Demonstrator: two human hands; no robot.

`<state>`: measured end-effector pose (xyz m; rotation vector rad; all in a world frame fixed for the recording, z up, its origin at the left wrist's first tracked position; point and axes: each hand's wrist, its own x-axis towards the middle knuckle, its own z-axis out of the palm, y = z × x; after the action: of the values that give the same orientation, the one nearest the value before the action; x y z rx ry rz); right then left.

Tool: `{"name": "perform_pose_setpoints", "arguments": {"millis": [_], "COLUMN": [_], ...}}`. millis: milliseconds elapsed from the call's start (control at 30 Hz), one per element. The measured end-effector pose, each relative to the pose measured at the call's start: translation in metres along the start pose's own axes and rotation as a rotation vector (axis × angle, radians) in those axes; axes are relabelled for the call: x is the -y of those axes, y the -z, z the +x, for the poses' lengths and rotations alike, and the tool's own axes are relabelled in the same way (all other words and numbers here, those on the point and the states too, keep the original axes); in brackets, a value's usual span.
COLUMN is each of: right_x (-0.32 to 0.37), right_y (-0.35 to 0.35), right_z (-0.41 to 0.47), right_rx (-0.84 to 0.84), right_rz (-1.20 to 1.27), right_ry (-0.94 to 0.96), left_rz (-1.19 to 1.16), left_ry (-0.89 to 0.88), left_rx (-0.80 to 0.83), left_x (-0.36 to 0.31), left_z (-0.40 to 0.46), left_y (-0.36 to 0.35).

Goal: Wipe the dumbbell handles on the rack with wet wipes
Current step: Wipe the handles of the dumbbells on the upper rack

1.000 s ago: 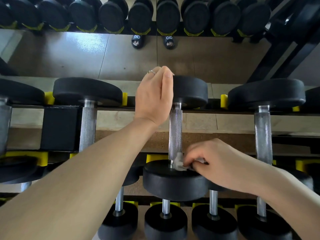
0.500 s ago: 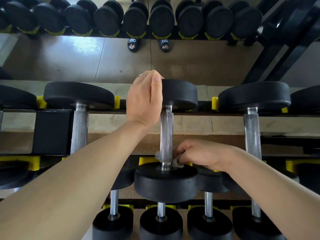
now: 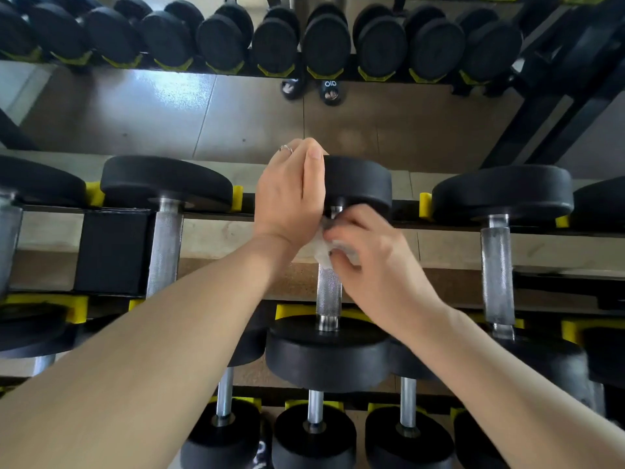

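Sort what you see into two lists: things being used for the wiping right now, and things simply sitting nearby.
In use:
- wet wipe, pinched by the right hand
- knurled handle of the middle dumbbell
- far head of that dumbbell, held by the left hand

Sitting nearby:
- left dumbbell
- right dumbbell
- lower-tier dumbbells
- sandals in the mirror
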<state>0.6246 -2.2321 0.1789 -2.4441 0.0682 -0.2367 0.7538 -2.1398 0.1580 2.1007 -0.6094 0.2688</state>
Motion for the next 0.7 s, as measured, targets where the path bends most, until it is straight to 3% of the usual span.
{"name": "perform_pose_setpoints", "arguments": {"millis": [133, 267, 300, 400, 467, 567, 700], "right_x": [-0.005, -0.012, -0.014, -0.01, -0.002, -0.001, -0.003], "right_y": [-0.007, 0.023, 0.029, 0.027, 0.016, -0.005, -0.01], "right_z": [-0.022, -0.039, -0.036, -0.011, 0.002, -0.008, -0.027], "right_rx": [0.124, 0.533, 0.533, 0.125, -0.039, -0.016, -0.042], "right_rz": [-0.024, 0.039, 0.052, 0.164, 0.102, -0.032, 0.02], "right_ry": [0.094, -0.164, -0.218, -0.298, -0.266, -0.142, -0.12], "left_rz": [-0.028, -0.014, -0.016, -0.021, -0.017, -0.04, -0.039], "left_ry": [-0.029, -0.012, -0.026, -0.02, -0.002, -0.032, -0.044], "left_rx": [0.014, 0.002, -0.004, 0.002, 0.01, 0.007, 0.015], "left_x": [0.002, -0.001, -0.001, 0.001, 0.0, 0.003, 0.002], "left_z": [-0.001, -0.001, -0.001, 0.0, 0.0, 0.0, 0.0], "left_y": [0.0, 0.001, 0.002, 0.001, 0.001, 0.001, 0.001]}}
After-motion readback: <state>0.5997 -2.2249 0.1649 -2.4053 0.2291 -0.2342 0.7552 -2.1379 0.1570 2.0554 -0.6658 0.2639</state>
